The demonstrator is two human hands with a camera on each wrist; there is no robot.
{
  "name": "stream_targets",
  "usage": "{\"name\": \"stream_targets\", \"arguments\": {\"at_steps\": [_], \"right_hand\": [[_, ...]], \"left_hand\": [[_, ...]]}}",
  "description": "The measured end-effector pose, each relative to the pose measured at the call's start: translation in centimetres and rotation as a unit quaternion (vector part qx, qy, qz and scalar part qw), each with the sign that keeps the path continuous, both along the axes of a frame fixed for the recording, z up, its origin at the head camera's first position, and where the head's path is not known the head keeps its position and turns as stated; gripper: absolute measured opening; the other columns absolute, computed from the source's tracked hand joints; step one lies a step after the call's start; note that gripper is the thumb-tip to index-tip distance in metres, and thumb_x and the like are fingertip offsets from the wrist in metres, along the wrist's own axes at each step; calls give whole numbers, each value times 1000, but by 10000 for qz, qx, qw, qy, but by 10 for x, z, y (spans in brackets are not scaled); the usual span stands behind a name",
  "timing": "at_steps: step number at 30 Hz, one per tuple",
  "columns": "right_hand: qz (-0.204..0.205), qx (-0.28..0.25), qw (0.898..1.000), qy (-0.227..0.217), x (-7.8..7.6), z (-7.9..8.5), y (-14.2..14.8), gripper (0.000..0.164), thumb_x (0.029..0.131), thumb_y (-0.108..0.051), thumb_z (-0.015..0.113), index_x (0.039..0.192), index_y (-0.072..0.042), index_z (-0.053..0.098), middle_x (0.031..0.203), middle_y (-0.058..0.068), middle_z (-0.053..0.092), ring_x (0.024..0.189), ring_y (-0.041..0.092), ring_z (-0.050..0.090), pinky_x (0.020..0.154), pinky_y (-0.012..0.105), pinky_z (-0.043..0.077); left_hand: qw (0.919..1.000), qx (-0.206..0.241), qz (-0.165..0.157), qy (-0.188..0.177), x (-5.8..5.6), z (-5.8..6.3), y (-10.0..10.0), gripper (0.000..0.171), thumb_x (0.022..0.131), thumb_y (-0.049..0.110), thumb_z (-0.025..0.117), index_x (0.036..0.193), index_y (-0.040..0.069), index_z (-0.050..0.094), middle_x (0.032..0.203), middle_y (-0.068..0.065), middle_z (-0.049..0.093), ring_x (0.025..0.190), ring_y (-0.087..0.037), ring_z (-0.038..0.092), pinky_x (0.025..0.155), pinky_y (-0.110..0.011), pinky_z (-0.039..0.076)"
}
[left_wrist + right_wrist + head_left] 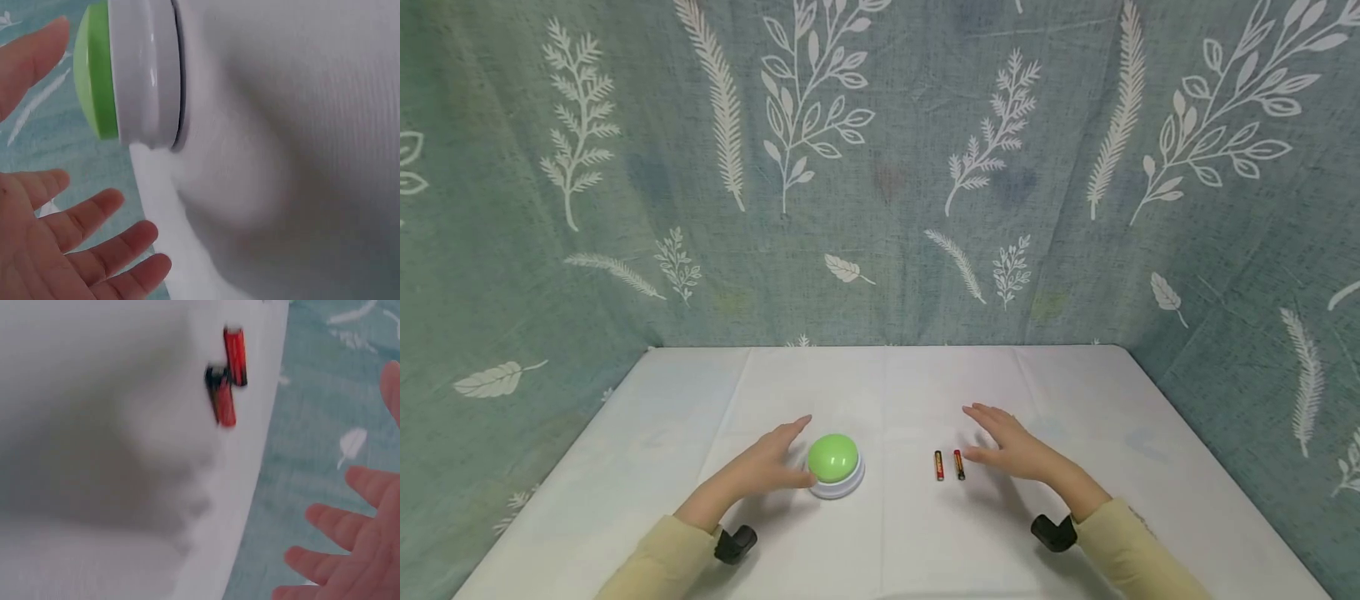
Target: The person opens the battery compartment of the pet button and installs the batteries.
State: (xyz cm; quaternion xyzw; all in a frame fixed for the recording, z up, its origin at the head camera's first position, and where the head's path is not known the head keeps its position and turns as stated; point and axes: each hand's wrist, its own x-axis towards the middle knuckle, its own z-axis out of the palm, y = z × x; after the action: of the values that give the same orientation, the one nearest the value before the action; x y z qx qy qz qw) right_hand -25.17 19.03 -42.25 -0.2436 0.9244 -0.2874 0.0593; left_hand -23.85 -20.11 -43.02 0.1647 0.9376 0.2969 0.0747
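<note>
A round push-button light with a green dome and a pale base (832, 460) sits on the white table, left of the middle. My left hand (766, 463) hovers at its left side, fingers spread and holding nothing; the left wrist view shows the green dome (95, 72) between thumb and fingers, apart from them. Two small red and black batteries lie side by side: the left battery (938, 466) and the right battery (958, 465). Just right of them my right hand (1018, 446) is raised above the table with fingers extended and nothing in it.
A white cloth covers the table (880, 550). Green fabric with white leaf prints (880, 275) hangs behind it and along both sides. A black wrist camera (735, 544) is strapped under the left wrist, another black camera (1053, 532) under the right.
</note>
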Motion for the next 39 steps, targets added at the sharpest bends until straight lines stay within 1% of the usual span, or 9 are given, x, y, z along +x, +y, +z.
{"name": "stream_targets", "arguments": {"at_steps": [5, 8, 14, 20, 24, 29, 32, 35, 39], "right_hand": [[262, -329, 9991, -18, 1, 3, -24, 70, 86, -40, 60, 140, -3, 33, 143, 18, 32, 132, 38, 25, 105, 57, 25], [371, -377, 9986, -55, 0, 5, -40, 69, 86, -41, 60, 139, -6, 36, 142, 15, 35, 132, 36, 27, 104, 55, 27], [404, -121, 9990, -145, -6, 5, -74, 67, 83, -43, 63, 138, -11, 40, 136, 9, 44, 127, 29, 34, 99, 47, 37], [525, 295, 9979, -218, -15, -4, -104, 65, 81, -42, 65, 134, -9, 44, 116, 8, 56, 110, 23, 49, 87, 38, 46], [600, 468, 9961, -440, -18, -8, -117, 65, 80, -42, 67, 132, -10, 47, 109, 5, 58, 101, 19, 52, 83, 32, 47], [659, 542, 9948, -552, -20, -11, -126, 64, 78, -40, 69, 130, -8, 48, 101, 4, 59, 92, 14, 53, 79, 28, 47], [608, 583, 9945, -624, -20, -13, -130, 64, 78, -40, 69, 130, -8, 49, 97, 2, 58, 86, 12, 51, 76, 27, 46], [660, 668, 9938, -601, -20, -14, -133, 64, 78, -41, 69, 130, -9, 49, 94, 0, 57, 82, 10, 50, 74, 25, 46], [695, 806, 9930, -514, -19, -16, -136, 64, 78, -42, 69, 129, -11, 50, 90, -3, 56, 80, 8, 49, 72, 23, 45]], "left_hand": [[9999, -156, -6, -64, -1, -2, 6, 93, 65, 39, 79, 138, 3, 35, 127, -19, 48, 119, -37, 43, 97, -56, 36], [9995, -264, 75, -126, -2, -4, 6, 89, 65, 39, 79, 136, 3, 39, 122, -15, 52, 116, -35, 46, 96, -54, 39], [9992, -353, 75, -175, -9, -10, 9, 87, 64, 39, 80, 132, 2, 42, 118, -12, 53, 113, -32, 49, 96, -52, 40], [9990, -356, 118, -233, -11, -13, 12, 87, 62, 39, 81, 130, 0, 44, 117, -13, 54, 112, -32, 49, 96, -51, 40], [9992, -334, 108, -203, -10, -14, 15, 88, 61, 39, 82, 129, -2, 44, 118, -15, 54, 112, -32, 50, 96, -51, 40], [9989, -463, 11, 18, -12, -15, 21, 88, 59, 39, 83, 127, -3, 46, 116, -14, 54, 109, -30, 51, 96, -49, 41], [9984, -546, -37, 127, -13, -16, 27, 90, 58, 39, 84, 128, -2, 44, 117, -13, 53, 107, -29, 51, 93, -49, 43], [9975, -674, -48, 194, -14, -16, 32, 93, 59, 39, 83, 132, 0, 41, 120, -12, 51, 107, -28, 50, 90, -48, 44], [9941, -989, -177, 403, -15, -16, 40, 94, 59, 42, 82, 134, 3, 39, 122, -12, 50, 103, -27, 49, 86, -45, 45]]}}
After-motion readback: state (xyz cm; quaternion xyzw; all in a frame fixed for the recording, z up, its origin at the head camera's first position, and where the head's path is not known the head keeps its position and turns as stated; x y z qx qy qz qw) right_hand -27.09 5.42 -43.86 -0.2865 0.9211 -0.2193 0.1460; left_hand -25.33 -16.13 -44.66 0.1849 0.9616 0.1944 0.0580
